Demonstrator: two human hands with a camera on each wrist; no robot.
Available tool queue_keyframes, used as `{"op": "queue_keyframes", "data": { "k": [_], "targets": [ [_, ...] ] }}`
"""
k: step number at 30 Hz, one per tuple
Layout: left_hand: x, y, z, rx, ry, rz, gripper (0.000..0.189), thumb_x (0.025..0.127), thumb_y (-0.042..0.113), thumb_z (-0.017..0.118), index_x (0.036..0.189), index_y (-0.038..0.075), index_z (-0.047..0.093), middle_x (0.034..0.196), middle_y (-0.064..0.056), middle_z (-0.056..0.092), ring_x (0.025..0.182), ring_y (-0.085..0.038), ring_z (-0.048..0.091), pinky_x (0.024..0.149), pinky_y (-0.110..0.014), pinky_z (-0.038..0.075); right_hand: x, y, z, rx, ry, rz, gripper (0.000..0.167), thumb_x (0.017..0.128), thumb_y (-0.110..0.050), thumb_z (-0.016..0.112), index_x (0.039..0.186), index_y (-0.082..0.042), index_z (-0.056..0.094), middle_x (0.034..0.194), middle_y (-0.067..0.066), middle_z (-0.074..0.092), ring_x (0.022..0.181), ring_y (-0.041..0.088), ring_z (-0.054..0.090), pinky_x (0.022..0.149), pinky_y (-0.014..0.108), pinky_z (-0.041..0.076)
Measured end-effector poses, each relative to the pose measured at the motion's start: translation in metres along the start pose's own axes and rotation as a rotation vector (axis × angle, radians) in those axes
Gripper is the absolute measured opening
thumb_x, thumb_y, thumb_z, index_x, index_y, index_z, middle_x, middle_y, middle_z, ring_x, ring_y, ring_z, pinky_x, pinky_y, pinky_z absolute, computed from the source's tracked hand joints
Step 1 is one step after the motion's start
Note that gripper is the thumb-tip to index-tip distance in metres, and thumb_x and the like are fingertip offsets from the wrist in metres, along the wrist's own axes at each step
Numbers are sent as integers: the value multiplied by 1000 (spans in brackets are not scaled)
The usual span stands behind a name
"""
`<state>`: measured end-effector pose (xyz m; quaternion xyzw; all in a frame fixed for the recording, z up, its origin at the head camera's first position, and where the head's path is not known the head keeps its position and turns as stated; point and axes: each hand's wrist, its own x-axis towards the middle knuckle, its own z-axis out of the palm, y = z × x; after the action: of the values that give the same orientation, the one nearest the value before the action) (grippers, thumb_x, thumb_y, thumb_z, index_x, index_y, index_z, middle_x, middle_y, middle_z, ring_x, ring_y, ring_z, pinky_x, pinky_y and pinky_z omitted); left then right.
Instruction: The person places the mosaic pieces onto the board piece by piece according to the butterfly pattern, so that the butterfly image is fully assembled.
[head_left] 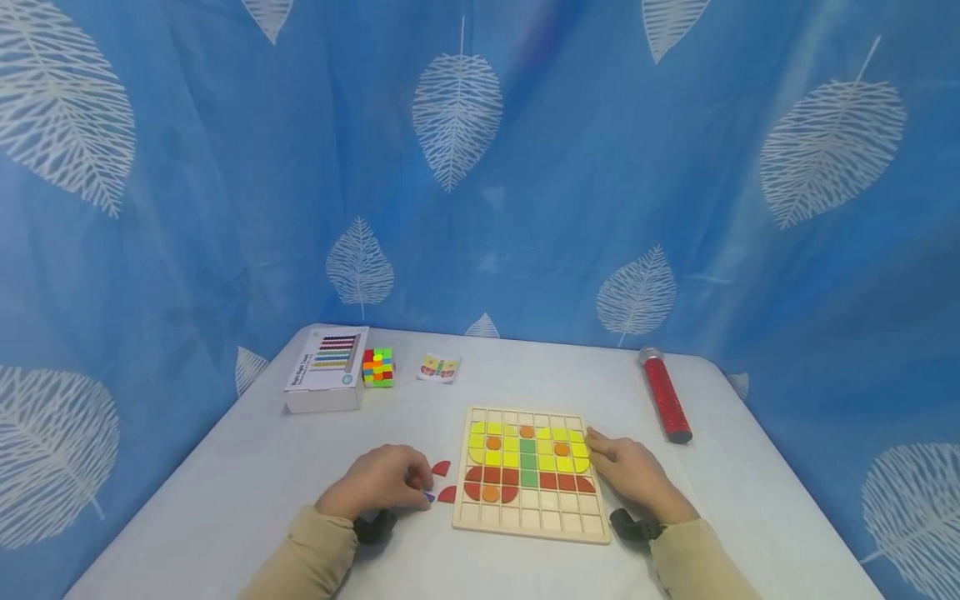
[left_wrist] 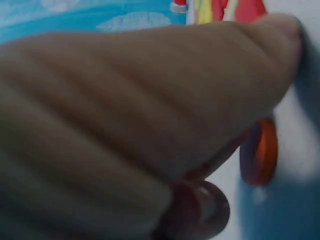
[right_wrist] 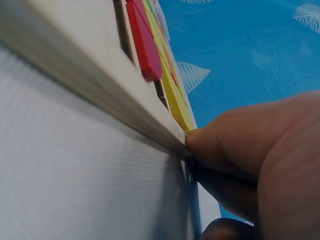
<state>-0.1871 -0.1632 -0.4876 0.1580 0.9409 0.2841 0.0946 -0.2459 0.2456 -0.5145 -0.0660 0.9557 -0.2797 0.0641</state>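
A square wooden grid board lies on the table, holding yellow, red, green and orange flat pieces. At its right edge, my right hand holds the rim; in the right wrist view the thumb meets the rim, with a finger lower down. Left of the board, my left hand hovers low with bent fingers. A small blue piece shows at its thumb tip; whether it is pinched is hidden. Under that hand an orange disc is seen. Two red pieces lie between hand and board.
A white box with an abacus picture, a colourful puzzle cube and a pattern card stand at the back left. A red glittery tube lies at the right. Blue leaf-print cloth hangs behind the white table.
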Motion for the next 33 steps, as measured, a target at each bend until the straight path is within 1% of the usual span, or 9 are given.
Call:
{"op": "queue_keyframes", "data": {
  "k": [4, 8, 11, 15, 19, 23, 26, 29, 33],
  "targets": [
    [2, 2, 5, 21, 4, 0, 20, 77, 24, 91, 76, 29, 71, 71, 13, 61, 70, -11, 55, 65, -30, 45, 0, 0, -1, 7, -5, 10, 55, 101, -38, 62, 151, -16, 52, 160, 2, 45, 150, 41, 36, 115, 64, 34],
    [4, 1, 7, 54, 23, -6, 19, 78, 26, 90, 77, 29, 72, 71, 13, 60, 69, -10, 54, 65, -30, 44, 0, 1, 0, 11, 2, 8, 54, 101, -37, 62, 150, -16, 52, 159, 2, 46, 150, 40, 36, 115, 64, 34],
    [6, 2, 6, 60, 51, -4, 16, 80, 27, 89, 80, 29, 73, 75, 14, 62, 71, -10, 54, 67, -30, 45, 0, 1, 0, 13, 11, 6, 54, 101, -36, 62, 150, -15, 53, 159, 2, 46, 149, 40, 37, 115, 64, 34],
    [9, 12, 11, 22, 84, 25, 15, 81, 32, 87, 81, 30, 72, 83, 17, 64, 75, -9, 55, 68, -30, 46, -1, -1, 1, 13, 21, 12, 53, 101, -35, 61, 149, -14, 53, 159, 3, 47, 149, 41, 38, 114, 64, 35],
    [12, 34, 27, 1, 111, 96, 13, 83, 36, 85, 80, 33, 73, 81, 21, 61, 73, -4, 54, 66, -27, 45, -1, -2, 2, 13, 25, 22, 53, 101, -36, 61, 149, -15, 53, 158, 3, 47, 149, 41, 38, 114, 64, 35],
    [16, 62, 45, -24, 125, 119, 11, 82, 33, 86, 79, 32, 75, 74, 20, 59, 67, -3, 51, 60, -24, 42, 0, -3, 1, 11, 22, 20, 54, 101, -38, 61, 149, -15, 53, 159, 2, 47, 149, 40, 38, 114, 64, 35],
    [22, 82, 55, -1, 148, 124, 11, 81, 32, 86, 79, 30, 75, 72, 19, 58, 65, -2, 50, 58, -23, 41, 0, -4, 0, 9, 24, 15, 54, 101, -39, 62, 149, -15, 53, 159, 2, 47, 149, 39, 38, 114, 63, 35],
    [31, 98, 62, 52, 174, 135, 9, 81, 33, 86, 80, 30, 77, 71, 20, 57, 65, -1, 49, 57, -22, 41, 0, -4, -1, 6, 25, 16, 54, 101, -38, 62, 149, -15, 53, 159, 2, 47, 149, 39, 38, 115, 63, 35],
    [41, 111, 73, 100, 191, 153, 8, 81, 32, 87, 80, 28, 79, 70, 19, 56, 65, 0, 47, 56, -23, 39, -1, -3, 1, 13, 23, 18, 54, 101, -38, 62, 149, -15, 53, 158, 2, 47, 149, 40, 37, 114, 64, 35]
  ]
}}
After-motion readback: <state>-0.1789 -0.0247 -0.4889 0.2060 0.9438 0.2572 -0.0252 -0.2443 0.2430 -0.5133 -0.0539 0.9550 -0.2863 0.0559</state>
